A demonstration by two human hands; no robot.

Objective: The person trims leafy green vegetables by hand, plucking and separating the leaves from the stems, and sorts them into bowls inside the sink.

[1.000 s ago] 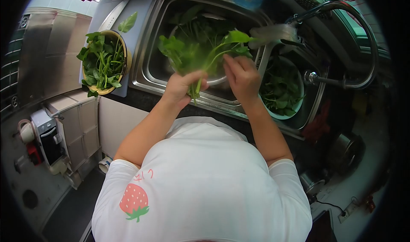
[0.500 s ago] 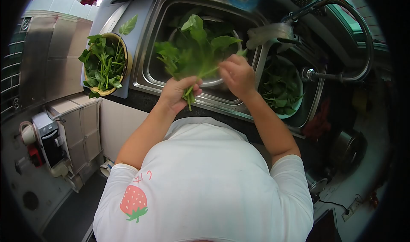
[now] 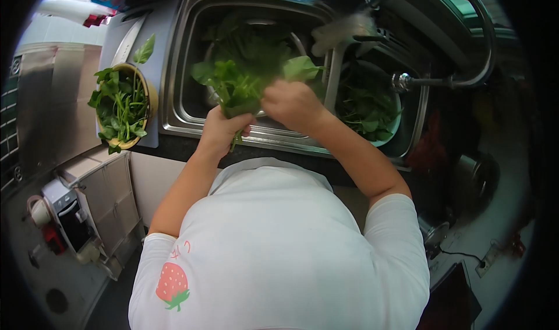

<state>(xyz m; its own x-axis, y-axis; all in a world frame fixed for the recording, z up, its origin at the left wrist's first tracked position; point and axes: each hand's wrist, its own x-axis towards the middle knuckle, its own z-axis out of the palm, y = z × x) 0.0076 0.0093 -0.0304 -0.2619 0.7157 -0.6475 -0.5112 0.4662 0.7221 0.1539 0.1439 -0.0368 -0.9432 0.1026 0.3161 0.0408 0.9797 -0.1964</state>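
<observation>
Your left hand (image 3: pixel 220 131) clasps leafy greens (image 3: pixel 234 88) at seven o'clock of the sink (image 3: pixel 286 140); blur hides whether your right hand's (image 3: pixel 296 104) fingers pinch. Slack fingers could drop stems (image 3: pixel 236 139).

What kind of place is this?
Most likely a home kitchen: a stainless-steel double sink, a curved chrome faucet, and a knife with a long silver blade on a pale grey cutting board.
</observation>
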